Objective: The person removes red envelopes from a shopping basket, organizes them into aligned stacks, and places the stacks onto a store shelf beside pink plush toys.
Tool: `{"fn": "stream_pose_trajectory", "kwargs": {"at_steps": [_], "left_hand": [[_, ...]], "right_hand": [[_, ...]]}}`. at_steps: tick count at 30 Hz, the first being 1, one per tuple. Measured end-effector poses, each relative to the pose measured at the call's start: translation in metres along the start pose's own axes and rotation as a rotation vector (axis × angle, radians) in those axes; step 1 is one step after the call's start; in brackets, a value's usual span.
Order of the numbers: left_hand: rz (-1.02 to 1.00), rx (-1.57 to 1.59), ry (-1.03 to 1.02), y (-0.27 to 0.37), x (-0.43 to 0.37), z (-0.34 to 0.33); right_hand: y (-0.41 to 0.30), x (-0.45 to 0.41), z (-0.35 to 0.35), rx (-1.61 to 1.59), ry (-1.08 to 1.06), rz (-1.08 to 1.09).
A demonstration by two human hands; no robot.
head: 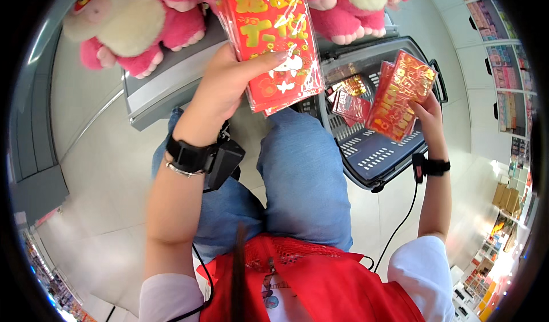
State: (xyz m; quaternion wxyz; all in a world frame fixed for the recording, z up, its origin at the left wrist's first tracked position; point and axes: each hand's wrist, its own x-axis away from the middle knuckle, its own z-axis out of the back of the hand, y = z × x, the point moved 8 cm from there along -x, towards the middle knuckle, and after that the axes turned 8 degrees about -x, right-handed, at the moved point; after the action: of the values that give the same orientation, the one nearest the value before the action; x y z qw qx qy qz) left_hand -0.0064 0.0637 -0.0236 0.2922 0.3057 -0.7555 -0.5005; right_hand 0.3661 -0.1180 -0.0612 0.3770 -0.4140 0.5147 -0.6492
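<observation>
My left hand [236,73] grips a stack of red envelope packs [274,30] in clear plastic, thumb on top; the front one bears gold writing and a white cartoon figure. Off to the right, my right hand [426,109] pinches the edge of a second bunch of red-and-gold envelope packs [396,97], fanned a little apart. That bunch is over a dark plastic shopping basket [364,154] with a slotted bottom. Inside the basket lie more red and gold packs [351,105], partly covered by the bunch in my right hand.
Pink plush toys with cream bellies [124,26] sit along a grey display ledge [167,86] in front of me. White drawer cabinets [484,107] with stocked shelves line the right side. A black cable [403,223] hangs from my right wrist strap.
</observation>
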Motion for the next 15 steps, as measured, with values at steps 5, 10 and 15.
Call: {"fn": "stream_pose_trajectory", "kwargs": {"at_steps": [5, 10, 15], "left_hand": [[-0.039, 0.033, 0.03, 0.003, 0.01, 0.018], [-0.082, 0.049, 0.034, 0.017, 0.026, 0.04], [-0.086, 0.073, 0.021, 0.031, 0.04, 0.051]], "right_hand": [[-0.066, 0.022, -0.058, -0.409, 0.083, -0.032], [-0.116, 0.014, -0.154, -0.663, -0.045, -0.155], [-0.166, -0.002, -0.256, -0.575, -0.139, -0.077]]}}
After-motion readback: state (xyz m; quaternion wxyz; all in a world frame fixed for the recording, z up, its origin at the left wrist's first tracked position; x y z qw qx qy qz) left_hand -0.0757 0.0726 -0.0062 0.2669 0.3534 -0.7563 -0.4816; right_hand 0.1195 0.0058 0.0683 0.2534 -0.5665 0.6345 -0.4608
